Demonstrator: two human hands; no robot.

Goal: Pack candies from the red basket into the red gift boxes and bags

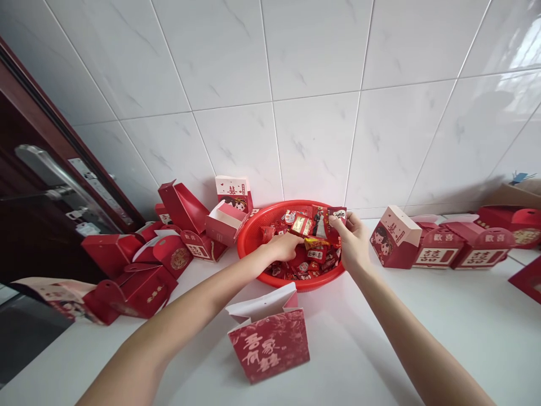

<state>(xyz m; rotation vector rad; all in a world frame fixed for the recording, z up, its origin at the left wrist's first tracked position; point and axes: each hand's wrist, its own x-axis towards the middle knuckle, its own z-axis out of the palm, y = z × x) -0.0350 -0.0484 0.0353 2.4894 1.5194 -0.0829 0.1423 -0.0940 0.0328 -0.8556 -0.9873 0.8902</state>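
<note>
A red plastic basket [249, 237] holds many small red wrapped sweets [308, 268]. Over the basket's right side, my right hand [353, 239] pinches a dark red packet [323, 223] between thumb and fingers. My left hand [285, 247] reaches into the middle of the basket, its fingers pointing at a yellow-and-red wrapped piece [313, 243]; the fingertips are small and what they grip, if anything, cannot be made out. Nearer to me stands a dark red paper box [270, 344] with its top open, its white inside showing.
Several red gift boxes [143, 287] crowd the left of the white table [338, 361]. More closed boxes [435, 248] line the right side by the tiled wall [313, 141]. A door with a metal handle [63, 169] is at far left.
</note>
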